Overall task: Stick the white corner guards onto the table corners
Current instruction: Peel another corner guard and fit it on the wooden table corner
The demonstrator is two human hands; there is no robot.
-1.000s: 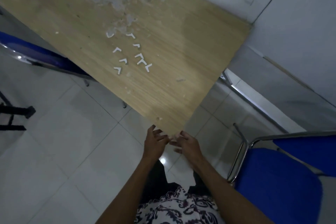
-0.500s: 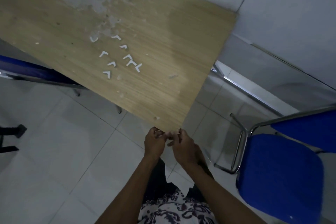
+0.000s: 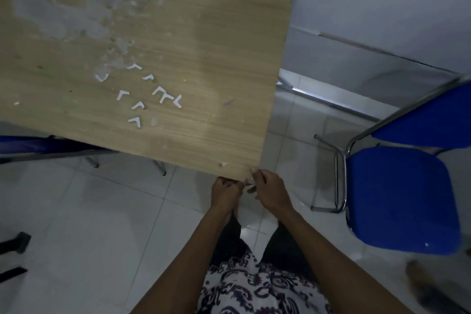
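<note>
Since the earlier frames, both hands have been drawn tighter onto the near corner of the table point(image 3: 178, 64), and the view has swung so that the corner sits nearer the middle of the picture. The left hand point(image 3: 225, 192) is curled against the near edge just left of the corner, its fingers bent under or along the edge; what it holds, if anything, cannot be told. The right hand point(image 3: 270, 190) is closed at the corner itself, thumb and fingertips pinched together over a small pale piece, judged to be a corner guard point(image 3: 251, 181), though it is mostly hidden. Spare corner guards point(image 3: 163, 95) are seen lying loose on the tabletop, well apart from the hands, near a patch of worn surface.

The step in hand is judged to be the seating of one guard on this corner. For the next move, the guard must be squared to both edges and pressed firmly until the adhesive is taken up; afterwards another guard would need to be fetched from the loose group for a further corner. A blue chair point(image 3: 400, 196) stands beside the table on the right.
</note>
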